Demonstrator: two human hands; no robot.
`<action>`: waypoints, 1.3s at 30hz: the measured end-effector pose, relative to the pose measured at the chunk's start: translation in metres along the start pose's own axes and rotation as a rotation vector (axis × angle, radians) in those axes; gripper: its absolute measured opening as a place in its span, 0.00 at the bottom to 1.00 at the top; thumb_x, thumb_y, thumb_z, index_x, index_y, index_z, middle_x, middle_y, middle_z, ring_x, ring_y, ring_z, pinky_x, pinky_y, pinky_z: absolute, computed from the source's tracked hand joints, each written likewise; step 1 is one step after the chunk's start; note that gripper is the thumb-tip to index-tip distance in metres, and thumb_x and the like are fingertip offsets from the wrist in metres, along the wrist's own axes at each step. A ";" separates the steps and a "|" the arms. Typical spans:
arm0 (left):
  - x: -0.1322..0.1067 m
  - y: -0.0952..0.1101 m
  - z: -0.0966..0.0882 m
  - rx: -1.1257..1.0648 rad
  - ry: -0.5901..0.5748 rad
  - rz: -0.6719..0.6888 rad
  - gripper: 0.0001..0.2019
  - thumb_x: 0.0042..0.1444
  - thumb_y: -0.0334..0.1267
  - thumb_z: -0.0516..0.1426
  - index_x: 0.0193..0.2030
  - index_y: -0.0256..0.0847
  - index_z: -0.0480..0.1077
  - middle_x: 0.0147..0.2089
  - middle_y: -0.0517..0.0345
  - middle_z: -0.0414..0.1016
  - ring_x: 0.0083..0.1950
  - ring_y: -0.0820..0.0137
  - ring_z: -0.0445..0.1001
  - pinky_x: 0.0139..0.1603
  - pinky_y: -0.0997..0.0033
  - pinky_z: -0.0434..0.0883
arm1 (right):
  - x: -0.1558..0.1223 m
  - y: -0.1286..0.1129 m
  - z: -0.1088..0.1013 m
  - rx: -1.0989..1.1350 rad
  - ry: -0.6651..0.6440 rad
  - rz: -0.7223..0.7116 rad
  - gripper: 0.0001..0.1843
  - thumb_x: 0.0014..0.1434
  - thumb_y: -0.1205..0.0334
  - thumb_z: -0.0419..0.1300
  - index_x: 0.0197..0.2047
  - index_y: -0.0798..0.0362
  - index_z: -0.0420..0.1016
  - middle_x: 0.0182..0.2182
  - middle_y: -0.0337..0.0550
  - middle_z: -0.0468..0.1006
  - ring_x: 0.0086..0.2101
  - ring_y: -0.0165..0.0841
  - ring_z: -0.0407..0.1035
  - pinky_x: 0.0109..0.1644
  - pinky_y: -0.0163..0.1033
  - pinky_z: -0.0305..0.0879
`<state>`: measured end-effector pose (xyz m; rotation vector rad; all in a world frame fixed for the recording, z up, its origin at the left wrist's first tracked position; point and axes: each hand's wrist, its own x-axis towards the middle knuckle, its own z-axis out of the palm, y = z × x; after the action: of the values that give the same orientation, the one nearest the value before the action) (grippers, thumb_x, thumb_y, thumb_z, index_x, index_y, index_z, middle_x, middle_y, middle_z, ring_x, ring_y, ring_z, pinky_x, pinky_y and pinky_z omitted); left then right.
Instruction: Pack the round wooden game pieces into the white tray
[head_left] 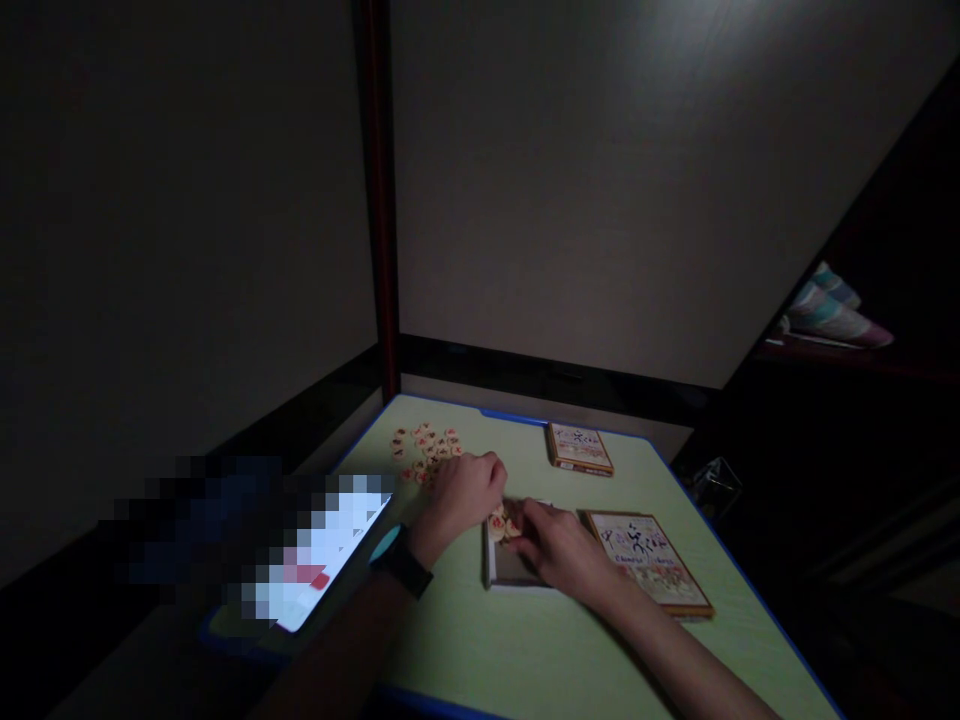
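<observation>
Round wooden Chinese chess pieces (496, 524) lie in the far left corner of an open box tray (491, 572) with a pale rim. My right hand (562, 548) reaches into this tray, its thumb and fingers closed at the edge of a piece there. Over the tray's far left corner, my left hand (469, 490) is curled with the knuckles up; whatever it may hold is hidden. Beyond the left hand, several more chess pieces (424, 440) are spread loosely on the light green table (450, 640), most showing red or dark characters.
A box lid printed "Chinese chess" (649, 560) lies right of the tray. A smaller matching box (580, 448) sits near the far edge. A lit, partly pixelated screen (330, 560) is at the left. Walls stand behind the blue-edged table.
</observation>
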<state>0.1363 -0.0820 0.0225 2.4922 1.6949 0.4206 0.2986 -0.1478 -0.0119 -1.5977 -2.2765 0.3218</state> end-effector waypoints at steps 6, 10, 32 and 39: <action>0.011 -0.020 -0.010 -0.007 0.097 -0.036 0.18 0.65 0.39 0.44 0.42 0.44 0.76 0.40 0.52 0.80 0.43 0.64 0.77 0.43 0.69 0.67 | -0.004 0.001 -0.010 0.064 0.057 -0.052 0.08 0.54 0.71 0.58 0.37 0.50 0.65 0.32 0.40 0.75 0.32 0.33 0.68 0.34 0.34 0.58; 0.019 -0.054 -0.029 0.053 0.024 0.104 0.17 0.64 0.36 0.45 0.38 0.42 0.76 0.40 0.53 0.80 0.44 0.66 0.76 0.45 0.70 0.66 | -0.006 0.005 -0.016 0.100 0.133 -0.105 0.04 0.58 0.69 0.54 0.36 0.50 0.64 0.30 0.39 0.74 0.30 0.32 0.68 0.34 0.34 0.59; 0.027 -0.123 -0.026 0.293 -0.247 0.202 0.07 0.46 0.28 0.60 0.33 0.40 0.75 0.37 0.52 0.77 0.40 0.65 0.75 0.42 0.72 0.70 | 0.001 0.025 -0.010 -0.210 0.338 -0.069 0.11 0.65 0.62 0.47 0.45 0.52 0.69 0.29 0.43 0.81 0.25 0.35 0.74 0.29 0.35 0.58; 0.032 -0.120 -0.017 0.271 -0.250 0.206 0.08 0.47 0.28 0.57 0.34 0.39 0.74 0.38 0.51 0.77 0.40 0.65 0.74 0.38 0.73 0.69 | 0.001 0.024 -0.012 -0.244 0.319 -0.077 0.13 0.65 0.63 0.47 0.48 0.53 0.69 0.33 0.44 0.82 0.28 0.36 0.76 0.31 0.36 0.61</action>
<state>0.0346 -0.0086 0.0159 2.7776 1.4919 -0.1147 0.3242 -0.1389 -0.0098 -1.5374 -2.1817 -0.2250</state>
